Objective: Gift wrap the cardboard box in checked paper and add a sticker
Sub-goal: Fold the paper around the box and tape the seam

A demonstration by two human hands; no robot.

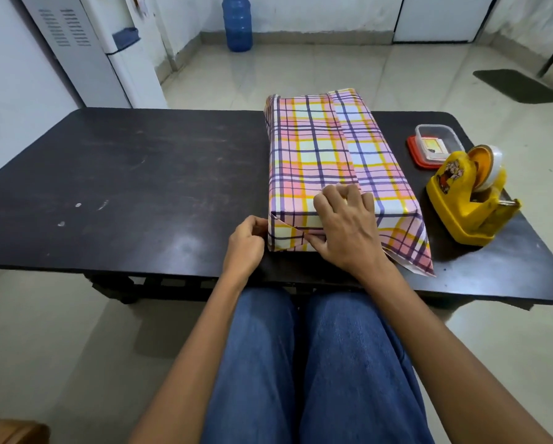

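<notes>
The box (320, 149), covered in pink, yellow and purple checked paper, lies lengthwise on the dark table (124, 187), right of centre. Its paper seam runs along the top. At the near end the paper is folded in on the left, while a loose flap (409, 248) sticks out at the right corner. My right hand (345, 225) rests over the near top edge, fingers curled on the top and thumb pressing the folded paper on the end face. My left hand (248, 243) pinches the paper at the near left corner.
A yellow tape dispenser (467, 200) stands right of the box. Behind it sits a small clear container on a red lid (435, 145) with cards inside. A fridge and a blue water jug (236, 22) stand on the floor beyond the table. My knees are under the near edge.
</notes>
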